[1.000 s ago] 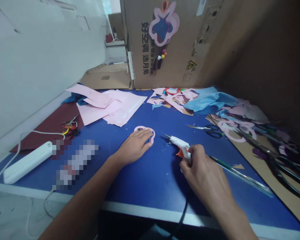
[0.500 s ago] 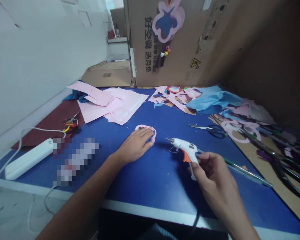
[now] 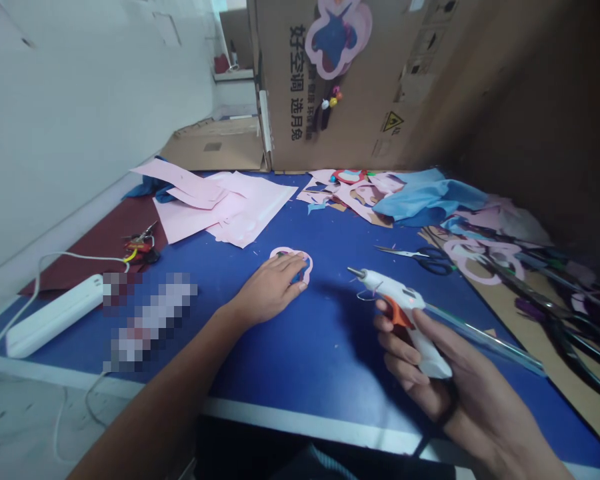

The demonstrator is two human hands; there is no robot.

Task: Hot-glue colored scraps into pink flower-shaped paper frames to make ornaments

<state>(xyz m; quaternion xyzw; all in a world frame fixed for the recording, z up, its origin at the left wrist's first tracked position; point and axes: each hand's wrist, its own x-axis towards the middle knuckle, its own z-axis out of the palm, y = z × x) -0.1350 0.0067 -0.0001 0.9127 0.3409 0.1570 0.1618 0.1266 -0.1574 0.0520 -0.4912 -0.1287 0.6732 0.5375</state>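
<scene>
Hot glue gun (image 3: pixel 400 297) gripped in my right hand (image 3: pixel 445 380), fingers wrapped round the handle, nozzle pointing left, held above the blue table (image 3: pixel 300 373). Left hand (image 3: pixel 273 287) lies flat, fingers together, pressed on a pink cutout (image 3: pixel 307 267). Black-handled scissors (image 3: pixel 433 263) lie beyond the gun.

White painted wall (image 3: pixel 90 100), upright printed cardboard carton (image 3: pixel 330 127), blue-topped worktable (image 3: pixel 290 380), pale speckled floor (image 3: pixel 20 420); small wall shelf beyond (image 3: pixel 233 75)
</scene>
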